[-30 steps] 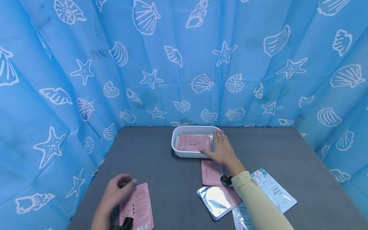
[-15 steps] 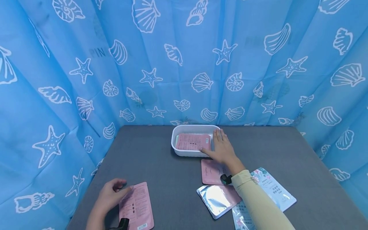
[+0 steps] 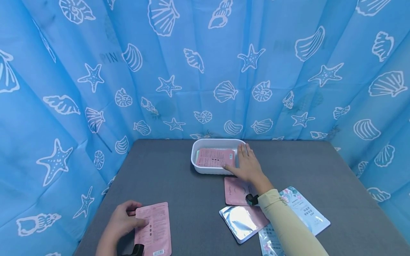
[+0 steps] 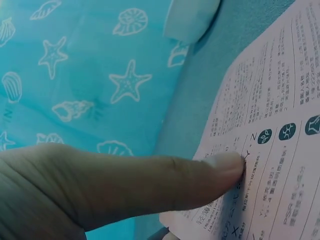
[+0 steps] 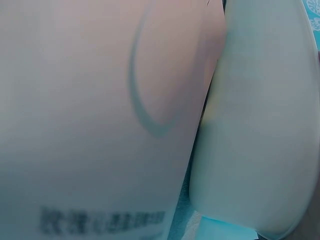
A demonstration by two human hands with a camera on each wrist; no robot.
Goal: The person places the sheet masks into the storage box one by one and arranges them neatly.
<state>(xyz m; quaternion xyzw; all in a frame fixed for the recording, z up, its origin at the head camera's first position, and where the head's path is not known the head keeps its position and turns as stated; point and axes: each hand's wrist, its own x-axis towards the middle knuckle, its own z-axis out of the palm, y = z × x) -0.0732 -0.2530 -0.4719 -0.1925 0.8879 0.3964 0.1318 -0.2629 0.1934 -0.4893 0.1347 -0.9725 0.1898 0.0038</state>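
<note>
At the front left, my left hand (image 3: 123, 221) pinches the left edge of a pink sheet mask packet (image 3: 157, 227), thumb on top and fingers at its edge. In the left wrist view the thumb (image 4: 200, 182) presses on the packet's printed side (image 4: 270, 165). My right hand (image 3: 248, 165) lies over the right end of a white plastic bin (image 3: 208, 171), its fingers extended along the rim and thumb spread toward the front wall. Inside that bin lies another pink sheet mask packet (image 3: 213, 158). The right wrist view shows the bin wall (image 5: 255, 125) beside a pink packet (image 5: 90, 100).
Beneath the right wrist and forearm lie a pink packet (image 3: 235, 193), a silver-and-pink packet (image 3: 240, 222) and blue-white floral packets (image 3: 305, 211). A blue shell-print curtain (image 3: 198, 71) encloses the back and sides of the grey table (image 3: 192, 209).
The left hand has shifted slightly and taken hold of the packet's left edge, which now tilts up a little. The right hand and bin stay where they were.
</note>
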